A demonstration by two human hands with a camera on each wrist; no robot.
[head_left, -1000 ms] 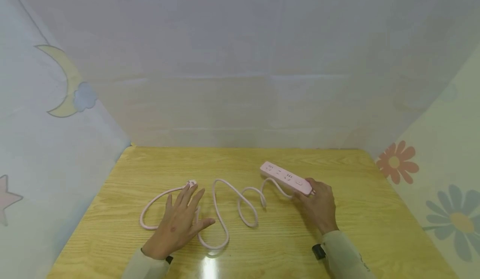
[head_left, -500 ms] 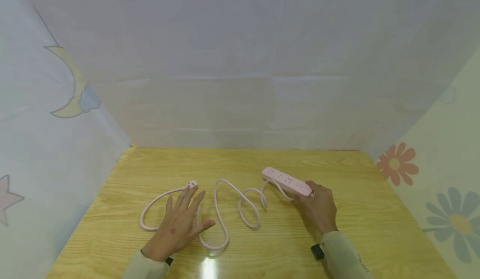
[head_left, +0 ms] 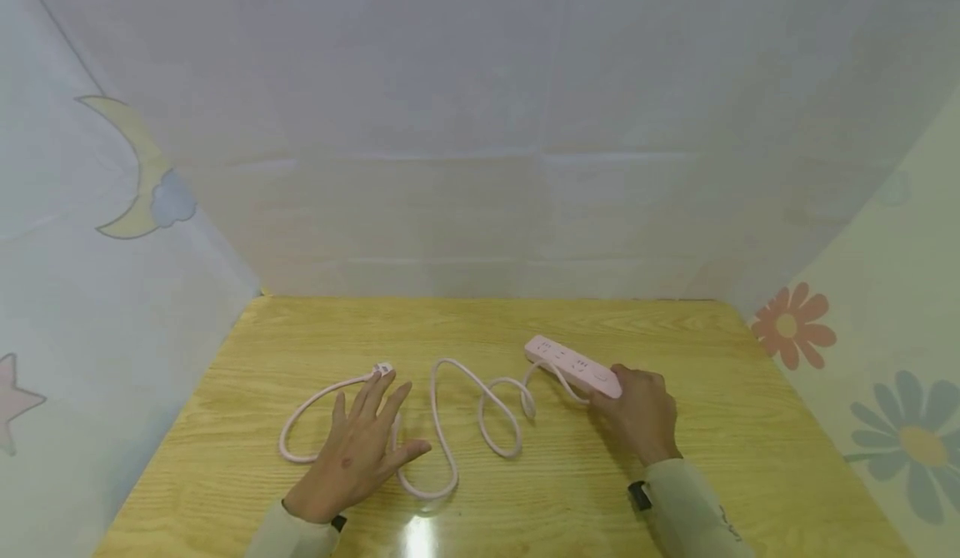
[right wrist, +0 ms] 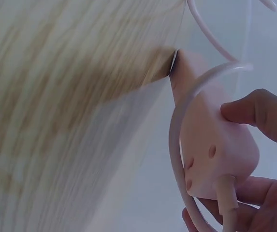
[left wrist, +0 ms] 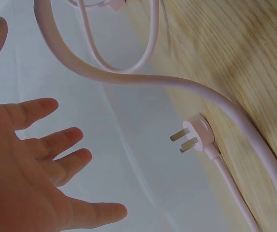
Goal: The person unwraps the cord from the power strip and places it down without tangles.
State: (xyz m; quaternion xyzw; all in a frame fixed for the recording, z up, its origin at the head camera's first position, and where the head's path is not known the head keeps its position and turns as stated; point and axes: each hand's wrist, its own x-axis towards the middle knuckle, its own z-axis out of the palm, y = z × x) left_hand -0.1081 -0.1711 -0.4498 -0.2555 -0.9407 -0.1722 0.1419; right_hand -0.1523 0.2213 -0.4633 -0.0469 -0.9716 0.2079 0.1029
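A pale pink power strip [head_left: 573,366] lies slanted at the right of the table. My right hand [head_left: 641,408] grips its near end. In the right wrist view the thumb presses the strip's [right wrist: 211,121] side and fingers lie beneath. Its far end touches the wood, and the cord end is raised. From it a pink cord [head_left: 427,495] runs leftward in loose loops to a plug [head_left: 384,369]. My left hand [head_left: 356,454] is spread flat above the cord, holding nothing. The left wrist view shows the plug [left wrist: 201,133] on the wood, prongs upward, apart from the fingers.
The wood-grain table [head_left: 480,325] ends at a pale sheet wall [head_left: 480,208] behind. Side sheets carry a printed moon [head_left: 138,166] and flowers [head_left: 787,325]. Cord loops cover the table's middle, between the two hands.
The power strip's far end has dropped toward the table, and the strip has shifted slightly nearer with my right hand. My left hand stays put.
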